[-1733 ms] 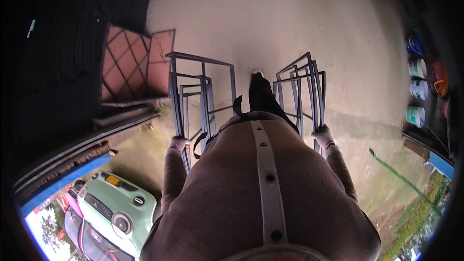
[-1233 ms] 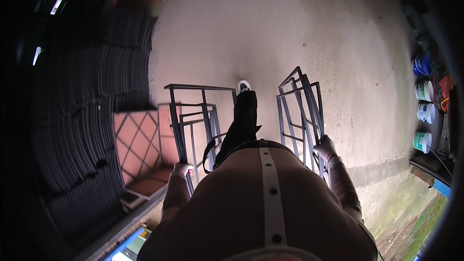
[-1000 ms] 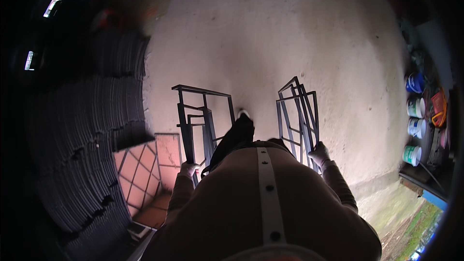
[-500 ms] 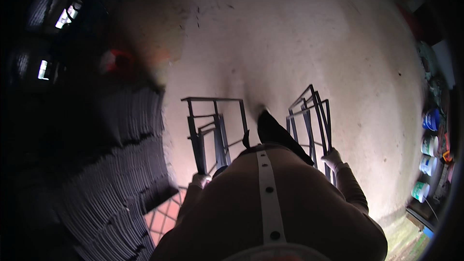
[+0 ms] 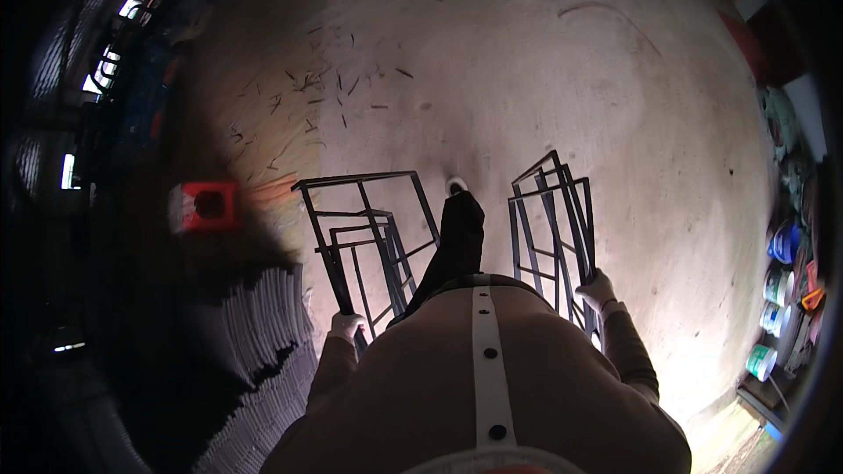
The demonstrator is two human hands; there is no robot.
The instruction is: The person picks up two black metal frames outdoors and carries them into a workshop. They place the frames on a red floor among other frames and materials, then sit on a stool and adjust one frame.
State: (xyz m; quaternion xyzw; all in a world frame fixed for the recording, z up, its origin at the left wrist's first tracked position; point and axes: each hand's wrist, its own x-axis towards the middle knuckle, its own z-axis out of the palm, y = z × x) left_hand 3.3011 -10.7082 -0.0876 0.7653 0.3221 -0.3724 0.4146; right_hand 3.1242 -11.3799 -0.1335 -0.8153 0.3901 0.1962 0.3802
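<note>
The left hand (image 5: 348, 325) is closed around a bundle of dark metal frames (image 5: 337, 281) at the left side, the right hand (image 5: 599, 291) around a second bundle (image 5: 580, 241) (seemingly several frames each); beyond, dark ridged sheets (image 5: 263, 307) lie stacked left, buckets (image 5: 761, 362) far right

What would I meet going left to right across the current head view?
Boxy red object, dark rectangular metal frames in left hand, white-toed shoe, similar metal frames in right hand, round blue bucket.

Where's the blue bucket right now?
In the head view, the blue bucket is near the right edge, just above a white bucket in the picture and well to the right of the right hand.
</note>
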